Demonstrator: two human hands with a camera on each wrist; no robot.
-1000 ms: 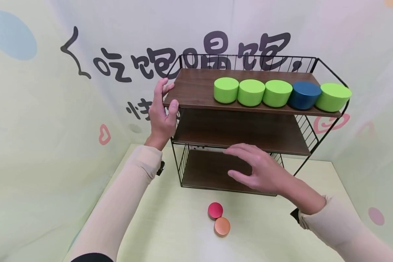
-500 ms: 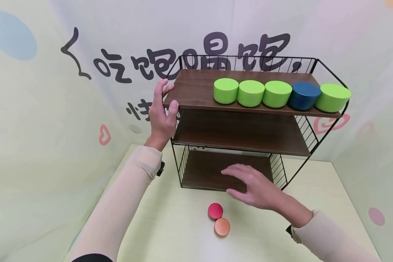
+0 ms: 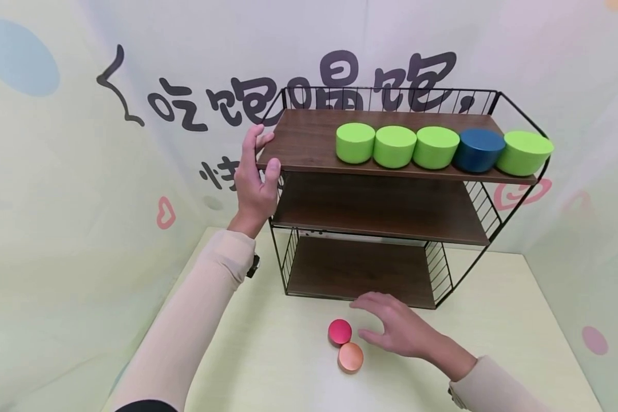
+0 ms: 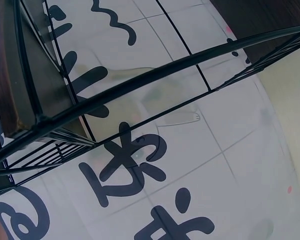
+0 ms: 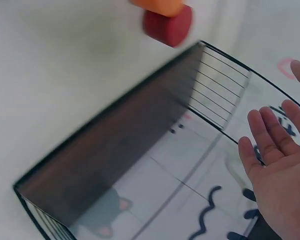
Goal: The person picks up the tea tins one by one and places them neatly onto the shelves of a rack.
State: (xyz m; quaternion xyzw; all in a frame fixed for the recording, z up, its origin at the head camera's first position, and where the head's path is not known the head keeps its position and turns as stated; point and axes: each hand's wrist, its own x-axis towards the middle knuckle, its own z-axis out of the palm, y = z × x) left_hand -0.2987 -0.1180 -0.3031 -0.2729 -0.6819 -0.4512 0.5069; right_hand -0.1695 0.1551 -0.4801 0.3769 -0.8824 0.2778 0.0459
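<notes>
My left hand (image 3: 256,186) grips the upper left corner of a three-tier rack (image 3: 376,203) with dark wood boards and a black wire frame. In the left wrist view the rack's side frame (image 4: 145,81) crosses the picture, while that hand shows only as a sliver at the edge. My right hand (image 3: 399,329) hovers low over the table, thumb and fingers spread apart, holding nothing. Just left of its thumb are a red cylinder (image 3: 339,332) and an orange cylinder (image 3: 351,357) close together. In the right wrist view, the right palm (image 5: 285,180) is bare.
Along the front right of the top board stand several green cylinders (image 3: 355,143), with a blue cylinder (image 3: 479,150) among them. The rack stands on a pale table (image 3: 268,355). Behind and beside it hangs a white printed backdrop (image 3: 108,189) with black characters.
My right hand has come down from in front of the rack's lower tiers to beside the red and orange cylinders. My left hand stays at the rack's corner.
</notes>
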